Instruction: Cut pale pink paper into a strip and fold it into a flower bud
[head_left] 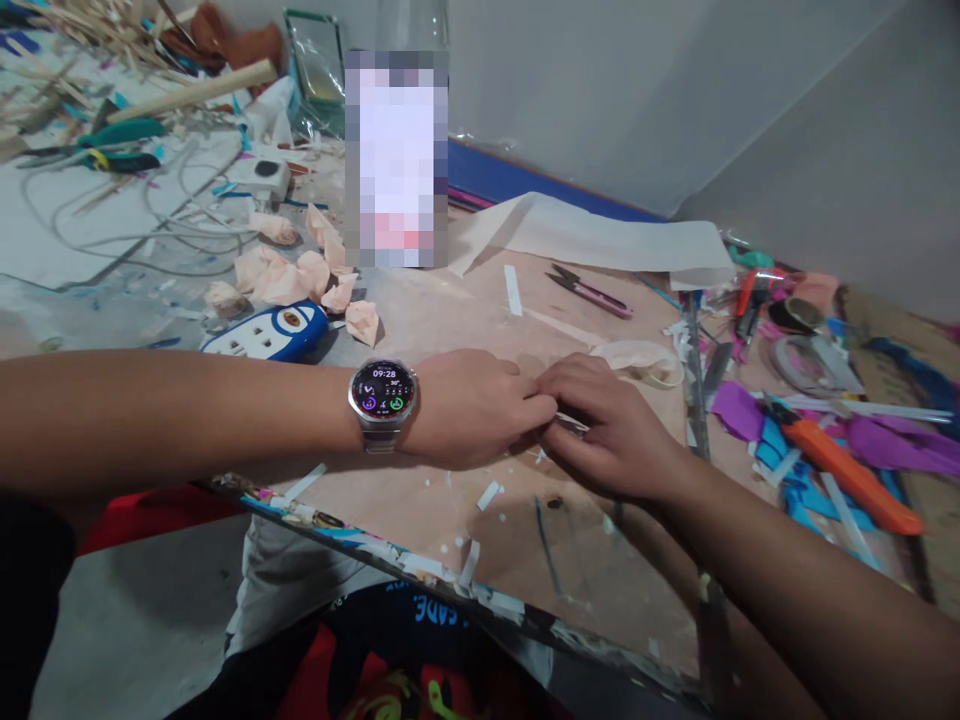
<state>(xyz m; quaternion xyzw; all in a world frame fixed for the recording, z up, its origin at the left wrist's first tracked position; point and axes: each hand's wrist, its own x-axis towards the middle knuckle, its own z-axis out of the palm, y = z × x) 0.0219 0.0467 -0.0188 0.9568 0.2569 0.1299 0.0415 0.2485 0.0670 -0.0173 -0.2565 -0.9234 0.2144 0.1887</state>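
My left hand [472, 408], with a watch [385, 391] on its wrist, reaches in from the left over the worktable [450, 530]. Its fingertips are pressed together and meet those of my right hand [611, 430], whose fingers are curled in a pinch. A small pale sliver shows beneath the right fingers, but what either hand grips is too hidden to name. Just behind the right hand lies a roll of clear tape [645, 362]. Thread snips [589, 290] with a pink handle rest farther back, beside a white paper strip [512, 290].
Crumpled peach paper pieces [281, 275] and a blue-and-white power strip [270, 332] lie at left. A blurred-out upright screen [397, 160] stands behind. White paper [585, 235] curls at the back. At right are an orange-handled cutter [855, 475] and colourful scraps. Green-handled pliers [127, 145] lie far left.
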